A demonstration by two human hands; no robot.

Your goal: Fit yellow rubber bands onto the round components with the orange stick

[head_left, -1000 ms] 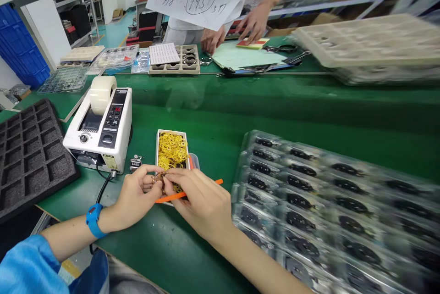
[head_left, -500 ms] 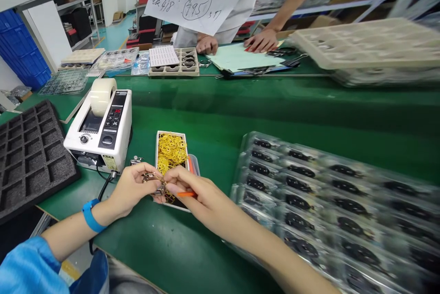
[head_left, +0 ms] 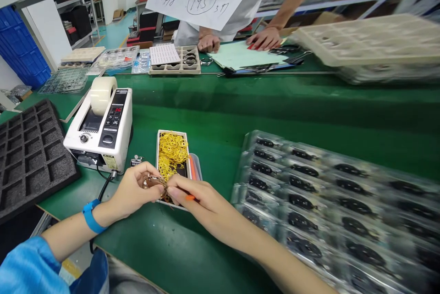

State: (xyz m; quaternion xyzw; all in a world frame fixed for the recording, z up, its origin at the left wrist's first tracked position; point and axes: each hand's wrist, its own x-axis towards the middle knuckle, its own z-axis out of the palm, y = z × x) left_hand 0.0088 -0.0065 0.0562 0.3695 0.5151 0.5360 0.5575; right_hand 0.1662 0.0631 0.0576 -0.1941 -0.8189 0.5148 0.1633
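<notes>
My left hand [head_left: 139, 188] is closed on a small, shiny, brownish metal ring-shaped piece [head_left: 150, 181], partly hidden by its fingers. Meeting it at the piece's right side, my right hand [head_left: 192, 195] pinches an orange-tipped tool [head_left: 189, 197]; most of the tool is covered by the fingers, so its kind does not show. Just beyond both hands, and partly under them, lies a white box [head_left: 187, 140] holding many yellow rubber bands [head_left: 173, 147]. A clear container with an orange object [head_left: 193, 168] in it sits against the box's right side.
A white tape dispenser [head_left: 118, 133] stands left of the box, beside a small metal counter [head_left: 136, 160]. A black foam tray [head_left: 37, 156] lies far left. Clear blister trays with black parts [head_left: 302, 186] fill the right. Across the bench, a person's hands [head_left: 264, 38] rest by a clipboard [head_left: 247, 58].
My right hand has shifted slightly right and turned, so less of the orange tool shows. The metal piece's ring outline shows more clearly in my left hand.
</notes>
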